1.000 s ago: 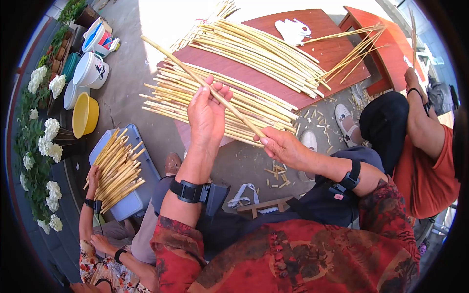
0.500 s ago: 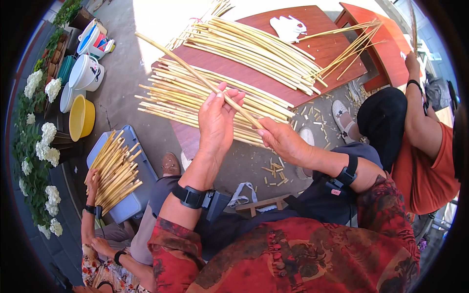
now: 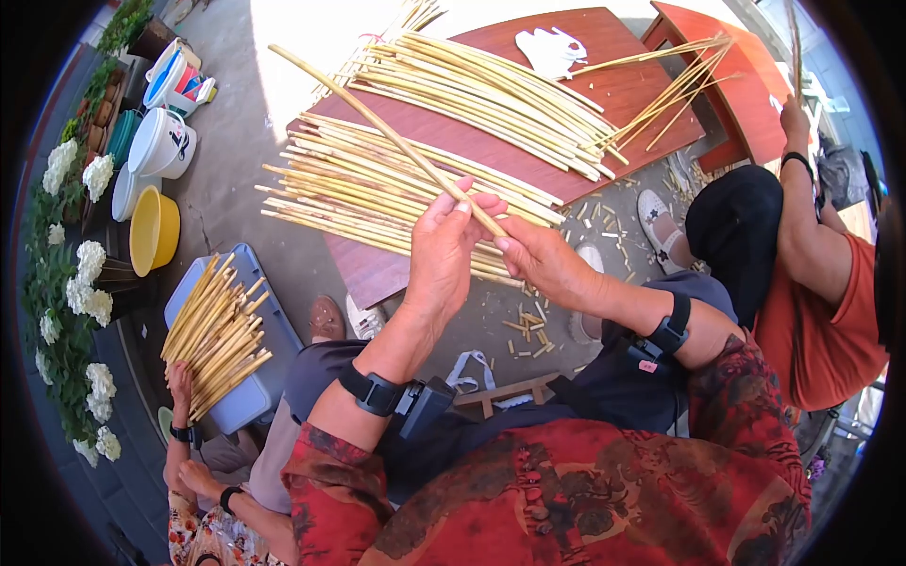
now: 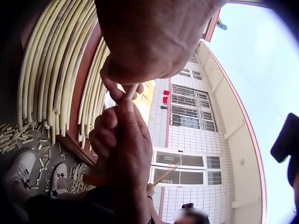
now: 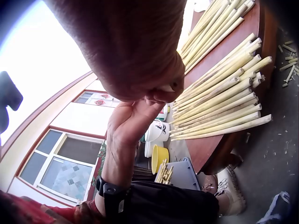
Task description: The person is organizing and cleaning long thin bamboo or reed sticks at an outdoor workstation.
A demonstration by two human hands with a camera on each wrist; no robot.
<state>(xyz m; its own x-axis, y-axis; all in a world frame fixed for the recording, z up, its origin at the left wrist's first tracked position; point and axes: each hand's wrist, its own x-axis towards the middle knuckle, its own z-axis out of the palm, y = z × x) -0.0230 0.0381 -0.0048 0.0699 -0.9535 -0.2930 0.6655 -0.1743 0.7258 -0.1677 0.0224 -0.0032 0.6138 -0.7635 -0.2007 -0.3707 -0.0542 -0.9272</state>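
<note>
A long, pale yellow stalk (image 3: 368,113) slants from the upper left down to both hands in the head view. My left hand (image 3: 444,255), palm up, holds it near its lower end between thumb and fingers. Right beside it, my right hand (image 3: 552,269) pinches the lower end with thumb and fingers. The left wrist view shows the right thumb (image 4: 127,112) along the stalk. Behind the hands, a row of similar stalks (image 3: 349,174) lies on the reddish-brown table (image 3: 377,269). A second row of stalks (image 3: 481,99) lies farther back.
White gloves (image 3: 550,52) and thin stalks (image 3: 675,90) lie on the table's far side. Cut pieces (image 3: 530,330) litter the floor. At left are a blue tray (image 3: 269,321) of stalks, a yellow basin (image 3: 154,231) and buckets (image 3: 162,141). People sit on both sides.
My left hand has slid along the stalk toward my right hand, and the two are now close together. The right hand keeps its pinch on the lower end.
</note>
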